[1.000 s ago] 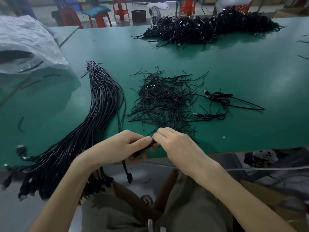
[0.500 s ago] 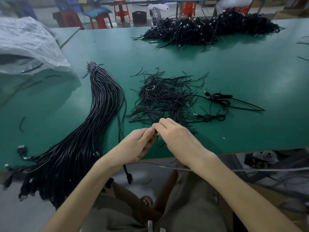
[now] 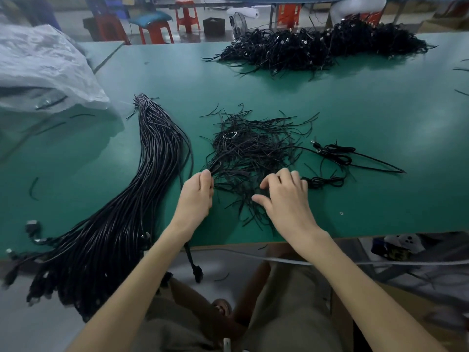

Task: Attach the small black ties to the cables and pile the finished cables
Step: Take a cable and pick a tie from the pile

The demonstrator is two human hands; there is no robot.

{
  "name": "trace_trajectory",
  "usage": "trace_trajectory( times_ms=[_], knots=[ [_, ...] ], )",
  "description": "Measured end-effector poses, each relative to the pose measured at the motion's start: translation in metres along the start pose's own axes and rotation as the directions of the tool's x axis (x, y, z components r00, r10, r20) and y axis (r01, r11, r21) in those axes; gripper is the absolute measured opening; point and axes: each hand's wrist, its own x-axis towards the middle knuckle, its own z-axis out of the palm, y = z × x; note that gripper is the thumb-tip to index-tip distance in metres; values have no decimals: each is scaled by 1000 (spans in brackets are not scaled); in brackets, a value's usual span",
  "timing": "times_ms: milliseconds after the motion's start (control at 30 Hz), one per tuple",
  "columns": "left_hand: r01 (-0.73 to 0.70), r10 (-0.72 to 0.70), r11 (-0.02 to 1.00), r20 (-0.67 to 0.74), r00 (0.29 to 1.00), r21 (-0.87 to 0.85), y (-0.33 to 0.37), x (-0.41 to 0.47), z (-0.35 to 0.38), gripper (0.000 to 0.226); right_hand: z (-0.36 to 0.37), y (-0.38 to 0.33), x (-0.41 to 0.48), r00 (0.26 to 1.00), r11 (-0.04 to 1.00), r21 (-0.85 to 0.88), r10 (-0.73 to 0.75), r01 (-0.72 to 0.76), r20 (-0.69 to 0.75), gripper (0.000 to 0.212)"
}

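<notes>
A loose heap of small black ties [image 3: 253,151] lies mid-table on the green table [image 3: 380,118]. My left hand [image 3: 196,196] is at the heap's left edge, fingers curled round a thin black cable whose connector end [image 3: 197,271] hangs below the table edge under my forearm. My right hand [image 3: 285,199] hovers over the heap's near side with fingers spread, its fingertips touching the ties. A thick bundle of untied black cables [image 3: 152,179] runs diagonally on the left. A large pile of cables [image 3: 319,44] sits at the far side.
Two coiled cables [image 3: 335,153] lie just right of the ties. A white plastic bag [image 3: 45,67] covers the far left. Red stools [image 3: 186,19] and a fan stand beyond the table. The front table edge [image 3: 355,236] is near my lap.
Both hands moved forward from the table edge onto the tie heap and separated. My right hand let go of the cable and spread its fingers over the ties.
</notes>
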Motion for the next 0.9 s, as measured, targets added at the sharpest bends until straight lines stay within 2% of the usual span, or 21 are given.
trace_trajectory(
  times_ms=[100, 233, 533, 700, 800, 900],
  knots=[
    [-44, 45, 999, -38, 998, 27, -10, 4, -5, 36, 6, 2, 4, 999, 992, 119, 37, -39, 19, 22],
    [-36, 34, 998, -41, 999, -48, -17, 6, -26, 38, 4, 5, 10, 1000, 991, 135, 22, -20, -13, 11],
    [-33, 33, 998, 6, 999, -55, -2, 13, -23, 38, 1, 8, 15, 999, 973, 230, 21, -9, -49, 11],
    [-56, 64, 990, 58, 996, -132, 13, 31, 1, 35, -7, 13, 17, 998, 891, 449, 66, -67, 17, 12],
    [-76, 82, 992, 58, 995, -100, 5, 33, 15, 36, -7, 17, 14, 999, 922, 385, 46, -36, -17, 9],
    [-91, 93, 991, 17, 996, -96, -3, 32, 19, 38, -7, 15, 10, 999, 938, 346, 4, 9, -40, 16]
  ],
)
